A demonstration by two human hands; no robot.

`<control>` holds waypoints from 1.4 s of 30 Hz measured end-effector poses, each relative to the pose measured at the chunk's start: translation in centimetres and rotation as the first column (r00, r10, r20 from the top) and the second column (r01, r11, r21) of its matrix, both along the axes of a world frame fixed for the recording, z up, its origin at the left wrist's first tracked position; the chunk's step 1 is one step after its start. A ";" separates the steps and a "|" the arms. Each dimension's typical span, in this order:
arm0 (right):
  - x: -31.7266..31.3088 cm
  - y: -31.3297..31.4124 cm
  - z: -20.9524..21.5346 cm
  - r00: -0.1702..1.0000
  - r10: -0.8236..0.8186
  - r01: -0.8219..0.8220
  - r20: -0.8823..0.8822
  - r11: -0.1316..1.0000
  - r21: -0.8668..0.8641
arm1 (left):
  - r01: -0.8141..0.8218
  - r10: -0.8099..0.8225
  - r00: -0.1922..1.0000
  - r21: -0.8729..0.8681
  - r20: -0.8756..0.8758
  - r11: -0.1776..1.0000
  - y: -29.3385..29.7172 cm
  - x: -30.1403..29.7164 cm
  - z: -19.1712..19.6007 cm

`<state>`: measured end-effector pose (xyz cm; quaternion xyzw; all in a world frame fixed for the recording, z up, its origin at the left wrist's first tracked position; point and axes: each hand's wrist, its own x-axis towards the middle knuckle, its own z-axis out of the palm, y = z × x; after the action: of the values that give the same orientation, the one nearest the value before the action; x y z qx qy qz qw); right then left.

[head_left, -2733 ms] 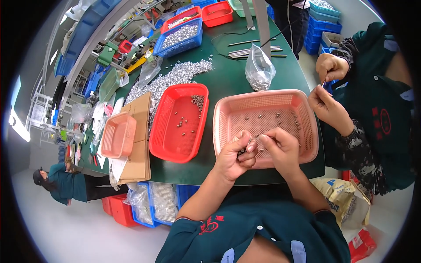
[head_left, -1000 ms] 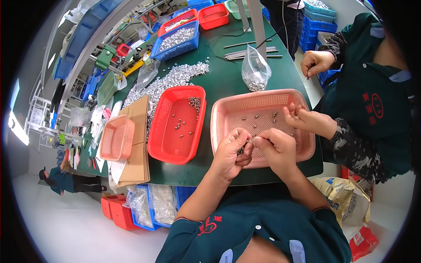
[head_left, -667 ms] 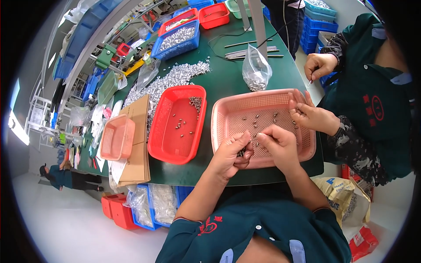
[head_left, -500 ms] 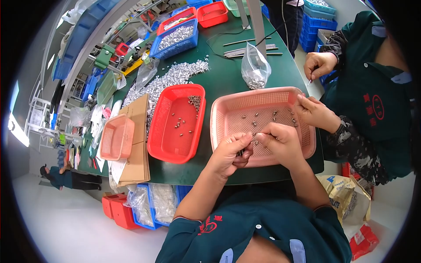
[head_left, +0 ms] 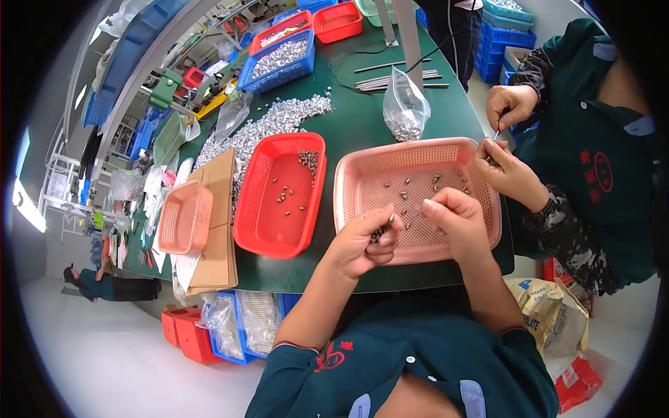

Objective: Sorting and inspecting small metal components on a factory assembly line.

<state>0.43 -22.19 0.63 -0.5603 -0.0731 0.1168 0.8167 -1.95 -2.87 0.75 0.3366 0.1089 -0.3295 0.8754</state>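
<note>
My left hand (head_left: 366, 240) is closed around several small metal parts (head_left: 378, 235); one part stands out between thumb and forefinger. To its right, my right hand (head_left: 456, 219) is pinched, thumb against forefinger. A faint thin line seems to reach from its fingertips toward the left hand, too fine to name. Both hands are above the near side of a pink perforated basket (head_left: 355, 157), which has small metal parts (head_left: 406, 196) scattered on its floor. Left of it, a red basket (head_left: 268, 230) contains more of these parts, many gathered in its far right corner.
A co-worker's hands (head_left: 512, 171) hold a thin tool at the pink basket's right edge. Beyond the baskets are a bag of parts (head_left: 405, 111), metal rods (head_left: 397, 81) and a heap of silvery pieces (head_left: 272, 122). Cardboard (head_left: 221, 209) and a small pink basket (head_left: 185, 219) lie left.
My hands have moved apart, the right one going right and the left slightly left, so the part at the left fingertips shows. The co-worker's two hands have come together.
</note>
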 end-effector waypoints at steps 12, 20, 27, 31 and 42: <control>-1.0 2.5 -0.2 0.552 -0.165 0.566 0.817 0.794 -0.222 | -0.256 0.265 0.957 0.085 -0.120 0.963 -2.1 -1.0 0.5; -1.1 1.8 0.0 0.701 -0.197 0.475 0.685 0.846 -0.243 | -0.176 0.180 0.978 0.048 -0.104 0.983 -1.7 -1.1 0.3; -0.8 1.3 -0.4 0.818 -0.169 0.349 0.550 0.906 -0.241 | -0.175 0.178 0.980 0.039 -0.092 0.984 -1.6 -1.0 0.4; -0.8 1.2 -0.4 0.858 -0.162 0.303 0.487 0.926 -0.227 | -0.163 0.166 0.984 0.056 -0.066 0.985 -1.7 -1.1 0.5; -0.8 1.1 -0.1 0.806 -0.092 0.318 0.584 0.901 -0.296 | -0.153 0.143 0.988 0.180 0.066 0.972 -2.0 -1.4 1.3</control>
<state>-0.34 -21.06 0.56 -0.7216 -0.2215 -0.1302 0.6429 -3.30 -4.86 2.09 0.4159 0.1405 -0.2429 0.8650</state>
